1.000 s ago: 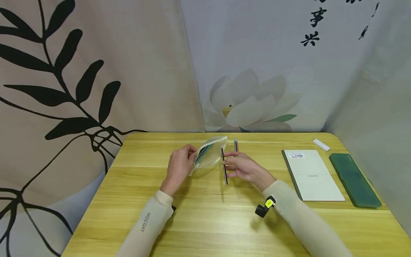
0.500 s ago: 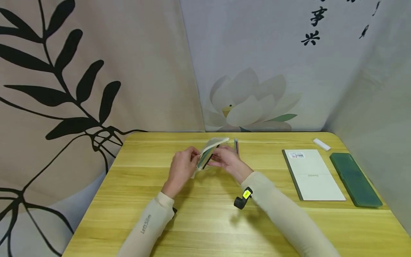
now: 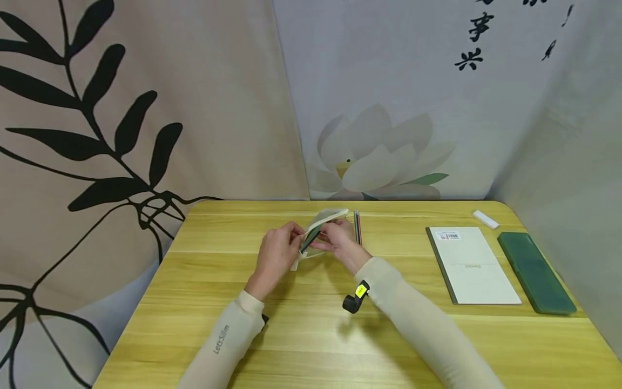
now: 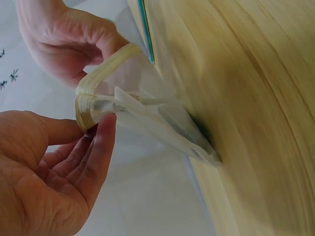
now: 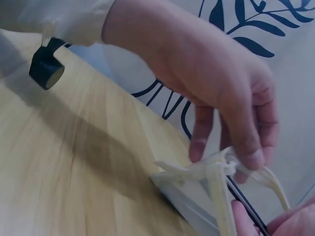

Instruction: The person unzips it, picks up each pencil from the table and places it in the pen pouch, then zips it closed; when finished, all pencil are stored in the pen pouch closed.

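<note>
My left hand [image 3: 278, 254] pinches the edge of a translucent mesh zip pouch [image 4: 162, 118], thumb and fingertips together at its pale zipper. The pouch's mouth gapes toward my right hand [image 3: 342, 241]. Fingers of that hand reach into the mouth, thumb and fingertips bent in at the end of a slim dark pen [image 5: 246, 204]. The pen lies slanted inside the opening, along the side near my left hand. Pouch and hand partly hide the pen in the head view. Just right of the pouch lie several thin coloured pencils [image 3: 357, 227] on the wooden table [image 3: 301, 335].
On the right of the table lie a pale notebook [image 3: 473, 270] with a dark spine and a barcode label, a green case [image 3: 536, 273], and a small white block [image 3: 486, 219]. A printed curtain [image 3: 233, 108] hangs behind the table.
My right hand has moved left, bringing the dark pen from beside the pouch into its mouth. My left hand keeps its pinch on the edge, almost unmoved.
</note>
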Demonstrator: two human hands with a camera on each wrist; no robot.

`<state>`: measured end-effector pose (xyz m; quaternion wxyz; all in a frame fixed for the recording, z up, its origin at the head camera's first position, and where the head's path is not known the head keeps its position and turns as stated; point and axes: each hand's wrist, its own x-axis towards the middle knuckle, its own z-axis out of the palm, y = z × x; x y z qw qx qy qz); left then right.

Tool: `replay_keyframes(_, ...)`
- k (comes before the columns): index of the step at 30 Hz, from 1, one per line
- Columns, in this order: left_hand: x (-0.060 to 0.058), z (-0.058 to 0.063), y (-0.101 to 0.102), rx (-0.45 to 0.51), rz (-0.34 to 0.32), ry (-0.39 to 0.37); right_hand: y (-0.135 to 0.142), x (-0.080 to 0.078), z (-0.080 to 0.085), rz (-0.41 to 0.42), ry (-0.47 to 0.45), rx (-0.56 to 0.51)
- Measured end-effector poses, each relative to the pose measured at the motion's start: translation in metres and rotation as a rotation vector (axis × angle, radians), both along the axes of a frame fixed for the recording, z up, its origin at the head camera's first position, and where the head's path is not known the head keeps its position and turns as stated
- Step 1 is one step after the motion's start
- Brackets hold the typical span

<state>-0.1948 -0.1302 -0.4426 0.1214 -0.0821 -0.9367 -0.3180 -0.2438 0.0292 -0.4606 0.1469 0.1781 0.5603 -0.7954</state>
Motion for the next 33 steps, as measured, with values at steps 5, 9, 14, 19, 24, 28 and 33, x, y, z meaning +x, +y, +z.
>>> replay_keyframes(5,0.0,0.001,0.0,-0.005,-0.004,0.01,-0.007,0.001,-0.002,-0.029,0.031,0.028)
replay_keyframes(9,0.002,0.001,-0.001,-0.002,-0.015,-0.003,-0.011,0.002,-0.003,-0.04,0.036,0.05)
replay_keyframes(14,0.005,0.0,-0.002,-0.001,-0.035,0.008,-0.015,0.003,-0.006,-0.053,0.039,0.081)
replay_keyframes(19,0.003,-0.004,-0.002,-0.024,-0.038,0.021,-0.018,0.003,-0.007,-0.068,0.042,0.112)
replay_keyframes(24,0.001,-0.005,-0.002,-0.037,-0.037,0.028,-0.02,0.001,-0.009,-0.085,0.047,0.128)
replay_keyframes(28,0.0,-0.004,-0.003,-0.028,-0.036,0.03,-0.019,-0.002,-0.009,-0.079,0.056,0.142)
replay_keyframes(33,-0.001,-0.002,-0.004,-0.019,-0.034,0.029,-0.016,-0.002,-0.011,-0.024,0.075,0.179)
